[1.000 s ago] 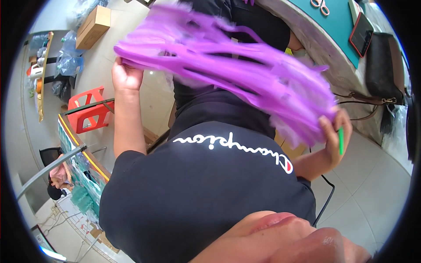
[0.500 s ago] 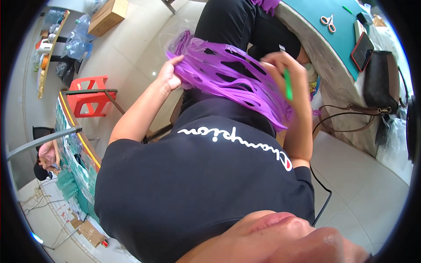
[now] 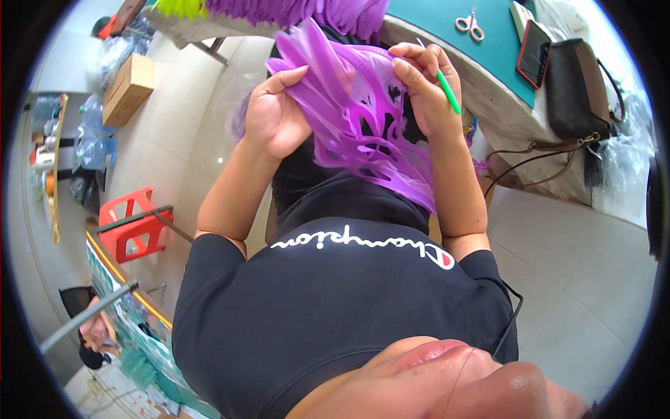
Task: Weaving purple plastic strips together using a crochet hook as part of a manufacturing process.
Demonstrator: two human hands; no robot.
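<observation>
- Head view: right hand (image 3: 434, 87) has moved nearer the left hand (image 3: 278, 115).
- Left fingers pinch the purple strips (image 3: 333, 91), right fingers their far edge, apparently spreading them above the lap (image 3: 289, 167).
- The green tool (image 3: 449, 93) is tucked through the right hand, probably freeing its fingertips to pinch.

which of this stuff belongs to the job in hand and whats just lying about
Part of the job, it seems:
purple slitted sheeting, gripped by the left hand
slim green-handled tool, in the right hand
purple fringe, similarly coloured

Apparently lying about:
smartphone
brown handbag
red plastic stool
cardboard box
scissors, possibly a spare tool
</observation>
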